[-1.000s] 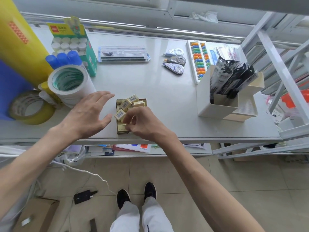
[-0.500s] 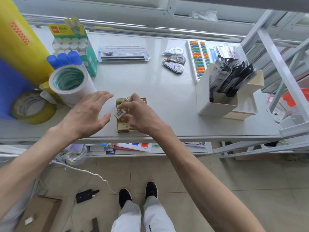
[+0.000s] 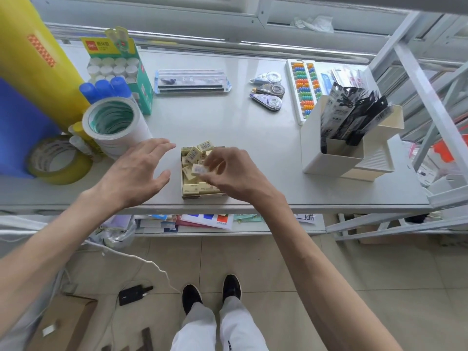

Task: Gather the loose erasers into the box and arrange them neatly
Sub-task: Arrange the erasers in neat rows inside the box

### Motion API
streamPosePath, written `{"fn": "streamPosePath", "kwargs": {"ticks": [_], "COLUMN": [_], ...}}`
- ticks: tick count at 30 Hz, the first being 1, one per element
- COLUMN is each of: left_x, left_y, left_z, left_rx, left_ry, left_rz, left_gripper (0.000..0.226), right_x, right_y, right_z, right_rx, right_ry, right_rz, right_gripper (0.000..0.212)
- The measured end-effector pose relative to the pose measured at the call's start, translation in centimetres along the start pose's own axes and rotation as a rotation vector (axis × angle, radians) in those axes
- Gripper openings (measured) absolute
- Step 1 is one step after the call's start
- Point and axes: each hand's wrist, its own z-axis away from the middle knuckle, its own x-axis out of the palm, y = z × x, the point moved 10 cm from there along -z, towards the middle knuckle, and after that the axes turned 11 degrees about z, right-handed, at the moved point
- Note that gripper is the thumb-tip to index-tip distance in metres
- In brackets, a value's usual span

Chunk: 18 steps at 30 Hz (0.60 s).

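Observation:
A small cardboard box (image 3: pixel 188 195) stands near the table's front edge, filled with several pale yellow erasers (image 3: pixel 194 154), some lying flat in rows, others tilted on top. My right hand (image 3: pixel 229 173) is over the box's right half and pinches one eraser (image 3: pixel 199 170) with a barcode label just above the others. My left hand (image 3: pixel 138 171) hovers just left of the box, fingers spread and relaxed, holding nothing. The box's right side is hidden under my right hand.
A stack of white tape rolls (image 3: pixel 114 127) and a yellow tape roll (image 3: pixel 59 160) sit at left. A white organiser (image 3: pixel 334 158) with black packets stands at right. Correction tapes (image 3: pixel 268 93), an abacus (image 3: pixel 304 87) and a pen case (image 3: pixel 192 81) lie farther back.
My right hand has shifted from the box's near corner to over its middle and lifted an eraser between its fingertips. My left hand has stayed beside the box.

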Motion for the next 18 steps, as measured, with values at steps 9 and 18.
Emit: {"fn": "streamPosePath", "kwargs": {"ticks": [9, 18], "left_x": [0.2, 0.5], "left_y": [0.2, 0.3], "left_z": [0.1, 0.0], "left_rx": [0.009, 0.008], "left_ry": [0.004, 0.004], "left_rz": [0.011, 0.028], "left_gripper": [0.059, 0.058], "right_x": [1.0, 1.8], "right_y": [1.2, 0.4], "right_z": [1.2, 1.3], "right_rx": [0.029, 0.012], "right_ry": [-0.127, -0.156], "right_rz": [0.114, 0.092], "right_gripper": [0.020, 0.030]}}
